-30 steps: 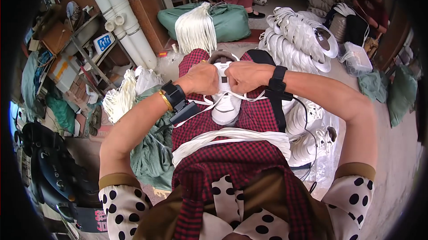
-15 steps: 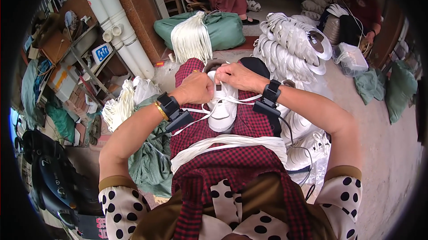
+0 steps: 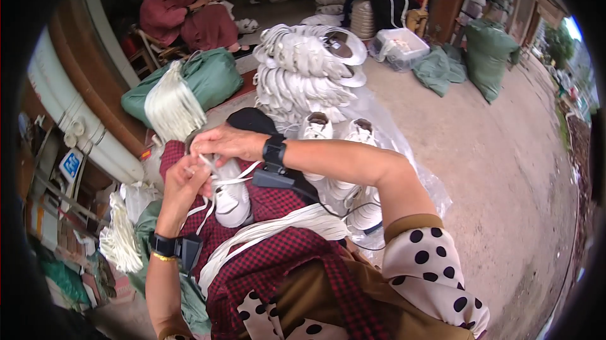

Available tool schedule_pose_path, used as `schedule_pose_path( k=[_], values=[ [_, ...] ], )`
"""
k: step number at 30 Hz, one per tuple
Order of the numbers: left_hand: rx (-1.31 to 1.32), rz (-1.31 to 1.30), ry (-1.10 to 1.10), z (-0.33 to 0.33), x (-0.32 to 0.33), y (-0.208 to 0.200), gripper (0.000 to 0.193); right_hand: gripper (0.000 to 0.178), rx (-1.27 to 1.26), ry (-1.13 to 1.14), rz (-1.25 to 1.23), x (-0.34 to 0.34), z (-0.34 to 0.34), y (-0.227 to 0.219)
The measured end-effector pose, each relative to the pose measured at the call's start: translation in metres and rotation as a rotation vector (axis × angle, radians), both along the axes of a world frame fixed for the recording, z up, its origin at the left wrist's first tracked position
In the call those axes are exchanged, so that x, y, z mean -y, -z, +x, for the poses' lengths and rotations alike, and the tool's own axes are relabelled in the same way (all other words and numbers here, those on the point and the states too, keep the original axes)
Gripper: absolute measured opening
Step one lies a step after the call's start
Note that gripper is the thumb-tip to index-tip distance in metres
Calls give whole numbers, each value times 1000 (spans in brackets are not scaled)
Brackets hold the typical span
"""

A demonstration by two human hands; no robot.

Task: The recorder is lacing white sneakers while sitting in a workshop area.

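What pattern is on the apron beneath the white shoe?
Red-and-black check on the apron, best seen in the head view.

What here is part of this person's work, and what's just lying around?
Part of the work, it seems:
white sneaker on the red-checked cloth
its white shoelace
bundle of white laces
other white sneakers nearby

Just lying about, probably:
upright green sack
crumpled green bag
translucent plastic tub

Blue-and-white sign (image 3: 71, 164), marks visible, no readable lettering
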State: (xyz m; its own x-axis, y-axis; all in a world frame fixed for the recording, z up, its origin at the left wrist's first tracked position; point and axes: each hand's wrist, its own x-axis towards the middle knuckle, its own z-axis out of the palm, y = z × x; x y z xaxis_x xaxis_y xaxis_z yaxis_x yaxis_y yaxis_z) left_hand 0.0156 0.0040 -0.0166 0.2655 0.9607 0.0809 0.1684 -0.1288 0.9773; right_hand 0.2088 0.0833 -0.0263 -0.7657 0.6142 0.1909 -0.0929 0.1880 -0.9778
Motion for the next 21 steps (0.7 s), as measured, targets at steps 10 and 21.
schedule_pose_path(
  k=[10, 21],
  values=[
    [-793, 815, -58, 8, 47, -16, 24, 25, 238, -41, 799, -24, -41, 27],
    [-305, 808, -467, -160, -26, 45, 15, 26, 121, -33, 206, 0, -39, 7]
  ],
)
